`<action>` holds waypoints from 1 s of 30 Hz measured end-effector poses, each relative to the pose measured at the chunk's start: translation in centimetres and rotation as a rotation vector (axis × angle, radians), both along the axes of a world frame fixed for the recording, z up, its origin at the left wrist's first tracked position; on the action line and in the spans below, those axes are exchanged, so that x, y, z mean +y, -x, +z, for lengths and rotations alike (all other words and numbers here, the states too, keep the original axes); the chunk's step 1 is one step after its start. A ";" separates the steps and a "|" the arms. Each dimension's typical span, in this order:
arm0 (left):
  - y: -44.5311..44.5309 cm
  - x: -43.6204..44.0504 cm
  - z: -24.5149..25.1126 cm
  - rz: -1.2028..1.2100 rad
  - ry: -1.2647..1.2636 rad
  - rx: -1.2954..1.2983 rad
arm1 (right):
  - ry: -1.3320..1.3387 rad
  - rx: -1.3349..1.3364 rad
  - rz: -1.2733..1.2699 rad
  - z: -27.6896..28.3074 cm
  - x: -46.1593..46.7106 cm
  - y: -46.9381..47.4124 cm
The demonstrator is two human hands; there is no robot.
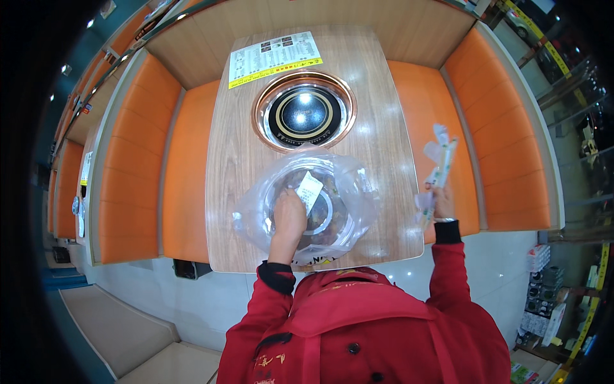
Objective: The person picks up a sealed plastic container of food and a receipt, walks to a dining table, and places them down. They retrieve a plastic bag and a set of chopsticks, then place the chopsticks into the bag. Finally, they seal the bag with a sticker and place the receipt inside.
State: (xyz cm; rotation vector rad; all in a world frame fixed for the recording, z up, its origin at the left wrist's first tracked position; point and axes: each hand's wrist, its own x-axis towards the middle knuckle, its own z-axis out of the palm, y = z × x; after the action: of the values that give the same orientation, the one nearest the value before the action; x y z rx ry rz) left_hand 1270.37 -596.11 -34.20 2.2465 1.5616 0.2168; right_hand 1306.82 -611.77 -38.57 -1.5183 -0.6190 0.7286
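A clear plastic bag (352, 192) stands opened on the table before me. Inside it sits a round lidded container (327, 230) with dark food showing through. My left hand (289, 211) reaches into the bag over the lid, fingers curled down. Right against those fingers lies a white printed paper slip (309, 189); whether they pinch it is unclear. Out past the table's right edge, my right hand (443, 202) grips several long, thin packets (442, 165) in pale printed wrapping, likely wrapped chopsticks. They point up and away, with loose film hanging from them.
A round cooktop (305, 115) in a copper-coloured rim is sunk into the wood-grain table (230, 192) beyond the bag. A printed menu sheet (276, 57) lies at the far left corner. Orange bench seats (192, 173) flank both sides. Stacked goods (544, 288) stand at the right.
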 end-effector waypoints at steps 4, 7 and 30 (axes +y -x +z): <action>0.7 0.3 -4.0 0.027 0.075 0.067 | -0.308 0.490 0.266 12.3 -3.3 4.8; 0.5 0.3 -1.4 -0.079 0.115 -0.039 | -0.288 0.595 0.426 17.6 -4.5 8.7; 22.0 0.6 -13.4 0.451 0.025 -0.285 | 0.233 0.140 0.193 -7.1 14.3 27.8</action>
State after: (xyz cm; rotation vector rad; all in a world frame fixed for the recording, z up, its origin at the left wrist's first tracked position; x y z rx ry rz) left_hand 1248.35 -595.48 -47.64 1.7226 1.8677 0.6075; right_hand 1279.02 -597.45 -45.67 -1.6178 -0.5956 1.0759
